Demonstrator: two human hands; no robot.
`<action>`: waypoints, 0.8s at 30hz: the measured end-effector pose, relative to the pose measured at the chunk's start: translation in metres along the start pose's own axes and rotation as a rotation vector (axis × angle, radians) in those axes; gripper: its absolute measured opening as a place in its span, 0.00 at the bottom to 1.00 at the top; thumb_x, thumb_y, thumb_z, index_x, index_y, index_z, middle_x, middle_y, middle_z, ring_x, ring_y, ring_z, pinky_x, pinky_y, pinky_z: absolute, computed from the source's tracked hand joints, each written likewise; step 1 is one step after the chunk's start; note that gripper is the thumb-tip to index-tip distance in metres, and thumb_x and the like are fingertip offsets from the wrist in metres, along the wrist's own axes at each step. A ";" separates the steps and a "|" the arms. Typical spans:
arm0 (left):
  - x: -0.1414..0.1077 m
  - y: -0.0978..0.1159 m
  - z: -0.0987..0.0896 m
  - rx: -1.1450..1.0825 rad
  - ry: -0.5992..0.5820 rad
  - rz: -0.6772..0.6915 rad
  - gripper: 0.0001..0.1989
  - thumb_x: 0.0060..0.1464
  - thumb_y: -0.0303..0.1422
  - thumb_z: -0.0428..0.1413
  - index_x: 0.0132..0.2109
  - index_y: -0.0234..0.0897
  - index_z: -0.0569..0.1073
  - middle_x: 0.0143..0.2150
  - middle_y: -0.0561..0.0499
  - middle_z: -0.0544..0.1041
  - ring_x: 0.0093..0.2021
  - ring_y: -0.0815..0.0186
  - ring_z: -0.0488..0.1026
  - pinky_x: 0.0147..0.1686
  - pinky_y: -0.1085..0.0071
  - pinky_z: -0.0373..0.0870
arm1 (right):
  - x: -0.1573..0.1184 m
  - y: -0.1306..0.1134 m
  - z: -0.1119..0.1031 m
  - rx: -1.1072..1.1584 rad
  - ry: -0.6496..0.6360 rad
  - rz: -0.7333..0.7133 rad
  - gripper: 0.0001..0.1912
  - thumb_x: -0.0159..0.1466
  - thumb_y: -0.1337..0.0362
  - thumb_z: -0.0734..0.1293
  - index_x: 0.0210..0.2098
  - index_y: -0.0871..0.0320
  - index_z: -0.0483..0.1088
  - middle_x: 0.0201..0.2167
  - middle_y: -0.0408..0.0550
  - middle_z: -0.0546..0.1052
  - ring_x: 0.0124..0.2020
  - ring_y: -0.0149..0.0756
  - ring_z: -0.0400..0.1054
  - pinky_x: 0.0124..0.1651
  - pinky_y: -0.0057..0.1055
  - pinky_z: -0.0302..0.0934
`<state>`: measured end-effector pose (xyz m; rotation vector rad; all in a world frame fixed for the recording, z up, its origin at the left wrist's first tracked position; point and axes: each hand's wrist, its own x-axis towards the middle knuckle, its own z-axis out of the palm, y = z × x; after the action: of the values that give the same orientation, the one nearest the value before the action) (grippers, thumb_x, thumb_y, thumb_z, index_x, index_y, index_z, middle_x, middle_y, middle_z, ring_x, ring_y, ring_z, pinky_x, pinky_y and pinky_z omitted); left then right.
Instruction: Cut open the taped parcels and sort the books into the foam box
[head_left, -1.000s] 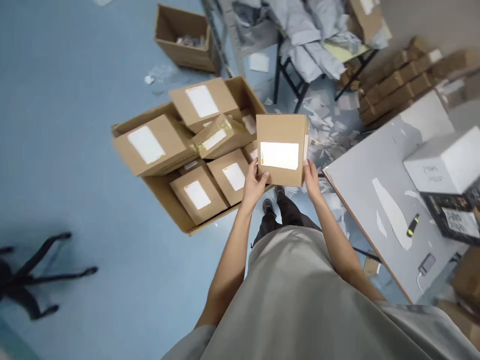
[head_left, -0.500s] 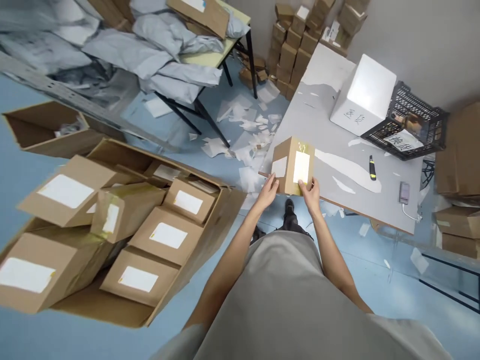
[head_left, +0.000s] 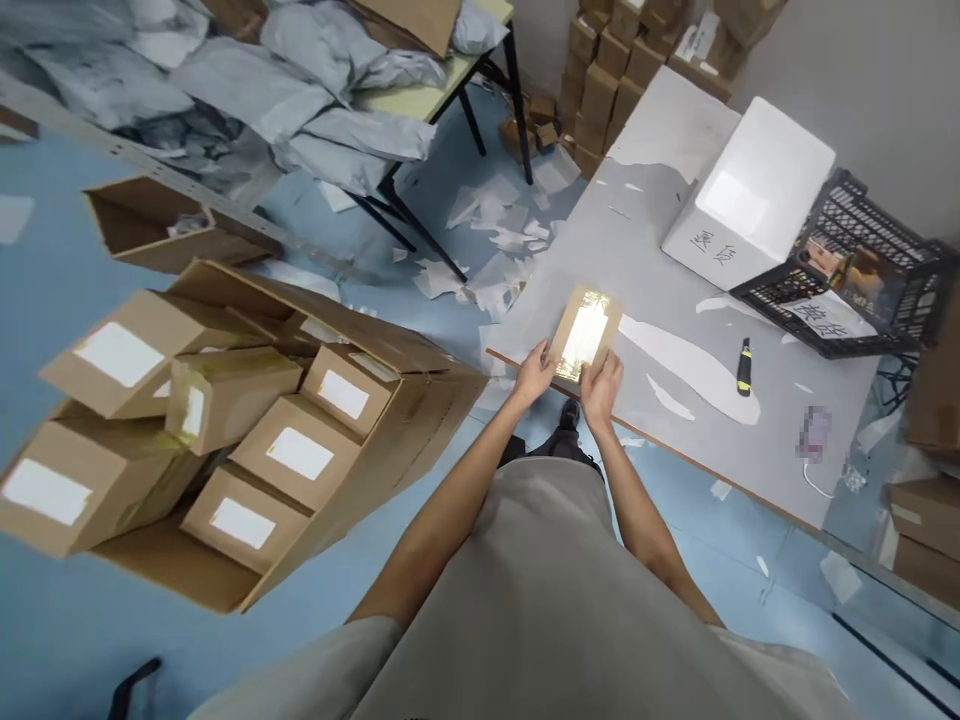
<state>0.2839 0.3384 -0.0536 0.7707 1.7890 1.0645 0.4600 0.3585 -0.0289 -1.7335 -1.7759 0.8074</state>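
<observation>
A small cardboard box (head_left: 559,343) with shiny tape and a white label on its upward face is at the near edge of the grey table (head_left: 675,225). My left hand (head_left: 534,375) grips its left side, and my right hand (head_left: 601,389) has hold of the near right corner. Fingers of both hands are partly hidden around the box. To the right on the table lies a black and yellow box cutter (head_left: 744,367), apart from my hands.
A large open carton (head_left: 405,440) full of labelled boxes stands at left. On the table are a white foam box (head_left: 757,190), a black plastic crate (head_left: 844,345) and torn white patches. Grey mailer bags (head_left: 247,85) cover another table; paper scraps (head_left: 495,225) litter the floor.
The box has been turned, so its taped, labelled face points up and the second label no longer shows. Both hands still hold it; the view has shifted slightly.
</observation>
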 end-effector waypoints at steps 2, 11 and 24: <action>-0.008 -0.004 -0.023 -0.043 0.063 -0.047 0.29 0.64 0.38 0.67 0.70 0.37 0.80 0.75 0.32 0.79 0.75 0.41 0.77 0.79 0.42 0.70 | 0.002 -0.016 0.001 0.000 0.035 -0.080 0.37 0.82 0.42 0.58 0.78 0.62 0.62 0.74 0.76 0.67 0.80 0.64 0.61 0.80 0.67 0.60; -0.083 -0.085 -0.221 -0.302 0.609 -0.116 0.21 0.66 0.40 0.67 0.61 0.38 0.81 0.69 0.33 0.83 0.72 0.45 0.80 0.80 0.42 0.69 | -0.048 -0.153 0.118 0.185 -0.499 -0.501 0.31 0.80 0.48 0.62 0.73 0.59 0.69 0.71 0.70 0.74 0.76 0.57 0.68 0.82 0.62 0.60; -0.220 -0.256 -0.408 -0.302 0.874 -0.659 0.29 0.67 0.36 0.65 0.71 0.31 0.72 0.72 0.29 0.79 0.78 0.45 0.73 0.80 0.49 0.66 | -0.223 -0.263 0.357 -0.508 -1.286 -0.482 0.28 0.78 0.50 0.72 0.68 0.64 0.76 0.67 0.69 0.83 0.70 0.60 0.79 0.74 0.48 0.70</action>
<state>-0.0142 -0.0961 -0.1044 -0.5553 2.2498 1.2358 0.0293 0.1156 -0.0733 -0.8361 -3.2750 1.4907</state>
